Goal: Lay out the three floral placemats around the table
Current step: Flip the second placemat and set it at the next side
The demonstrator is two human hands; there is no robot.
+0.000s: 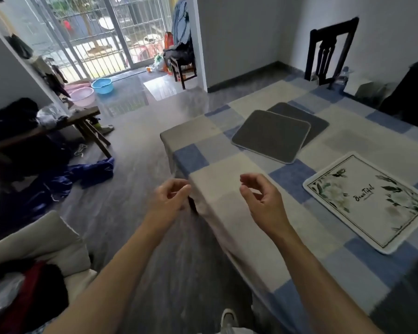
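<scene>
One floral placemat (pixel 367 201) lies face up at the right on the table (pixel 227 189), which wears a blue and cream checked cloth. It shows white flowers, green leaves and dark script. Two more placemats lie grey side up further back: the nearer one (pixel 270 136) overlaps the farther one (pixel 309 119). My left hand (pixel 171 197) hovers at the table's near corner, fingers loosely curled, holding nothing. My right hand (pixel 261 198) hangs above the cloth just inside that corner, also empty with fingers apart. Both hands are well short of the grey mats.
A dark wooden chair (pixel 328 49) stands at the table's far side. A dark object (pixel 410 92) sits at the far right edge. Left of the table are a cluttered bench (pixel 58 124), blue cloth on the floor (pixel 87 174) and a sofa arm (pixel 34 242).
</scene>
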